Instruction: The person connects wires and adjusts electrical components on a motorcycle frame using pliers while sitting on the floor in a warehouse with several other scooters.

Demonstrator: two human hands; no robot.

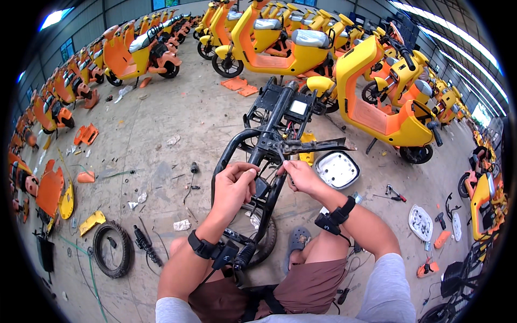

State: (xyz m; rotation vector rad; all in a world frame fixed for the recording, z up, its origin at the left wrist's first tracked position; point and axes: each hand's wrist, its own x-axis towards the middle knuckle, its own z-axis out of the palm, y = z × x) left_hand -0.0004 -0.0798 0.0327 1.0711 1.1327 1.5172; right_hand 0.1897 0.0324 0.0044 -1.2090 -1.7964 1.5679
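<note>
In front of me stands a stripped black scooter frame (257, 156) with bare tubes. My right hand (301, 175) is at the frame's crossbar, closed round a slim grey metal tool (281, 154) that looks like a wrench; its far end meets the bracket (269, 144). My left hand (237, 185) is beside the main tube, thumb and fingertips pinched together; whatever is between them is too small to make out. A dark metal arm (318, 145) sticks out to the right from the bracket. Below my hands, a shock absorber (245, 255) and the wheel (266, 242) are partly hidden.
Rows of yellow and orange scooters (274, 48) fill the back. A white-lined seat shell (337, 169) lies right of the frame. Left on the floor are a loose tyre (113, 249), a shock absorber (145, 245) and orange panels (51, 185). A ratchet (396, 196) and a power drill (440, 219) lie right.
</note>
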